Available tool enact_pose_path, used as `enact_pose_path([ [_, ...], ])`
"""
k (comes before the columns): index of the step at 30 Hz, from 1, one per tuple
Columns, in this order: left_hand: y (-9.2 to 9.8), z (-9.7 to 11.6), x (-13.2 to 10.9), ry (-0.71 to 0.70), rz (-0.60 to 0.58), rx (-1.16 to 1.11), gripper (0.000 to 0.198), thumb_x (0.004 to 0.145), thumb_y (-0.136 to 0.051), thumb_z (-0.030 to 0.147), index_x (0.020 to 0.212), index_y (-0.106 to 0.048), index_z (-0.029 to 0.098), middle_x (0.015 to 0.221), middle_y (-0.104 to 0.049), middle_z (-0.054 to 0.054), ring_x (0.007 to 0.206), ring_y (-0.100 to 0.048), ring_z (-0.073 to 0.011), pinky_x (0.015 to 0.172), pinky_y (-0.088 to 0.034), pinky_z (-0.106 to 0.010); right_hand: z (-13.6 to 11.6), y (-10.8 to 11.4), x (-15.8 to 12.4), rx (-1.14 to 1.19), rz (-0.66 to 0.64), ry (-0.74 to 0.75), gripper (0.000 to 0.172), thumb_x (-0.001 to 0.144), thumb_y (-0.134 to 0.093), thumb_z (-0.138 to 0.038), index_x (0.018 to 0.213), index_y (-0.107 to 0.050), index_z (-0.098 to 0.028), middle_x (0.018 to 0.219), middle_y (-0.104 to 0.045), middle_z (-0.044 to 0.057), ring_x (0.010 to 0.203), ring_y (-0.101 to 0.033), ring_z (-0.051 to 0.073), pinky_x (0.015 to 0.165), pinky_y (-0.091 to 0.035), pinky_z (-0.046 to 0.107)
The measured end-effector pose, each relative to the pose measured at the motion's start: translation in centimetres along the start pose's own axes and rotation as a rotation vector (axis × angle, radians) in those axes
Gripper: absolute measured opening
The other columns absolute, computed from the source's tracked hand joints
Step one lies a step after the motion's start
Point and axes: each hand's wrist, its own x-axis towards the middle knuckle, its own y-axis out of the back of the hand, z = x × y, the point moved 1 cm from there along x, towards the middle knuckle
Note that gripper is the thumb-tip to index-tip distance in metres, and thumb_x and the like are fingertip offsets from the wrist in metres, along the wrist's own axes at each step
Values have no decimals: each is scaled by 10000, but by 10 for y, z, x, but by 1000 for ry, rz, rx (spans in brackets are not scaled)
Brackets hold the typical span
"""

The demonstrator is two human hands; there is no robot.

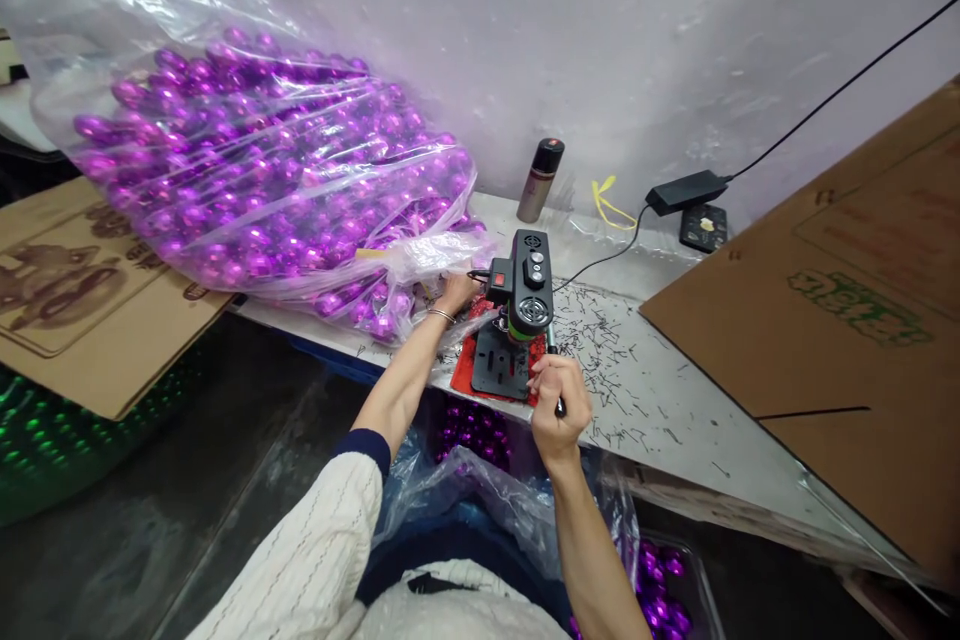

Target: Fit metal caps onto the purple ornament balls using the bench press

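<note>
A black bench-top press (531, 285) stands on a red mat (465, 378) near the table's front edge. My right hand (562, 402) is closed around the black-tipped lever handle (560, 408) on the press's right side. To the left of the press, my left hand (457, 292) reaches in at the mouth of a big clear plastic bag (442, 255). Its fingers are hidden by the press and the plastic, so I cannot see what it touches. Shiny purple baubles (300, 190) fill that bag.
Small dark pins (615, 370) lie scattered right of the press. Behind stand a spray can (540, 182), a yellow ribbon (611, 202) and a power adapter (686, 192). Cardboard (840, 320) leans at right; more cardboard (112, 320) lies left. Purple baubles (660, 590) sit in a bin below.
</note>
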Motion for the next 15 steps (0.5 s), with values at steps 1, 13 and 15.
enact_pose_path([
  [1,1,0,-1,22,6,-23,188,786,-704,183,613,-642,144,830,-744,-175,1017,-681,-325,914,-484,-362,0,0,0,5,1,-3,291,970,-462,-124,709,-545,-222,744,-610,2,696,-604,134,615,-476,278],
  [13,42,-8,-73,205,-28,-654,274,950,-603,397,1016,-720,158,995,-762,-119,892,-729,-198,837,-611,-346,-2,-1,10,6,35,-23,309,987,-475,-186,691,-550,-228,711,-613,2,687,-597,148,647,-460,312],
  [15,46,-15,-100,263,-85,-845,321,940,-635,452,1024,-726,156,988,-767,-126,885,-742,-218,841,-624,-365,-4,-1,14,5,44,-31,316,993,-479,-193,686,-542,-229,708,-612,2,684,-591,146,649,-451,314],
])
